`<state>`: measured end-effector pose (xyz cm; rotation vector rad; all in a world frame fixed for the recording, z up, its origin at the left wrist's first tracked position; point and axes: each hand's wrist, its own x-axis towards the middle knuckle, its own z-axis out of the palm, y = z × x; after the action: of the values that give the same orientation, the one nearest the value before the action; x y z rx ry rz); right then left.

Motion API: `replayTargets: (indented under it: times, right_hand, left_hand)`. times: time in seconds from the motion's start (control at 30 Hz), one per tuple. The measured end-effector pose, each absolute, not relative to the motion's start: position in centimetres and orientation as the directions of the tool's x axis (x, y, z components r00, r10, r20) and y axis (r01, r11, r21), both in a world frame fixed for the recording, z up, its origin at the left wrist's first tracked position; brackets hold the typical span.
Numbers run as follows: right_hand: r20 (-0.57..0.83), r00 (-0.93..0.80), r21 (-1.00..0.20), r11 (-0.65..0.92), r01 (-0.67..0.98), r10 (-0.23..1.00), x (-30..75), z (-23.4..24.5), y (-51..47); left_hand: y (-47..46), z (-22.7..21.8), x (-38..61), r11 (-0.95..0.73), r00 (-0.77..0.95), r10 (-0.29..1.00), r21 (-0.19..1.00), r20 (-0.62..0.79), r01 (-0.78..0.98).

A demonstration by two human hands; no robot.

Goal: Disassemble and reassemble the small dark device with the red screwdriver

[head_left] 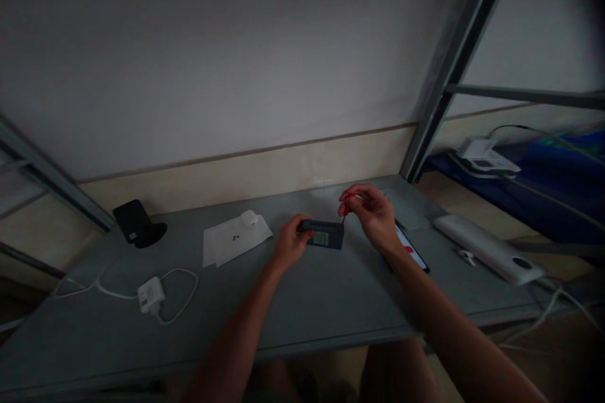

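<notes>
A dark box-shaped device (334,238) with a row of slots along its upper edge and a pale green label stands on the grey table. My left hand (292,240) grips its left end, fingers behind and thumb in front. Closed around the red handle of a screwdriver (348,203) is my right hand (375,214). The screwdriver's thin shaft points down, its tip at the upper right corner of the device. Whether the tip sits in a screw is too small to see.
White paper (236,240) carries small dark bits and a white earbud case (249,218). At left are a black stand (133,221) and a white charger (151,295) with cable. To the right lie a phone (412,250), an earbud (467,257) and a long white power strip (489,249).
</notes>
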<state>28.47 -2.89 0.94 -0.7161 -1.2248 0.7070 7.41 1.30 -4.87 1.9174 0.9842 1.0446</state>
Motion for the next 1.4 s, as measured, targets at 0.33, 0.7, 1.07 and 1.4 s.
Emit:
replayTargets:
  times: [0.33, 0.7, 1.07, 1.4]
  right_hand:
    - [0.591, 0.177, -0.801, 0.599, 0.009, 0.787, 27.7, 1.0, -3.8]
    - [0.588, 0.211, -0.8, 0.6, 0.007, 0.781, 27.8, 0.6, -3.3]
    - [0.608, 0.206, -0.787, 0.616, 0.027, 0.767, 27.5, 0.9, -3.7]
    - [0.636, 0.165, -0.771, 0.618, 0.151, 0.754, 27.4, 0.6, -4.3]
  left_hand:
    - [1.0, -4.4, 7.6, -0.422, 0.371, 0.875, 0.864, 0.31, 0.273]
    - [1.2, -4.8, 7.5, -0.444, 0.381, 0.863, 0.859, 0.333, 0.255]
    - [1.3, -5.1, 7.6, -0.437, 0.384, 0.863, 0.866, 0.329, 0.242]
    - [1.1, -5.0, 7.5, -0.448, 0.388, 0.859, 0.859, 0.335, 0.249]
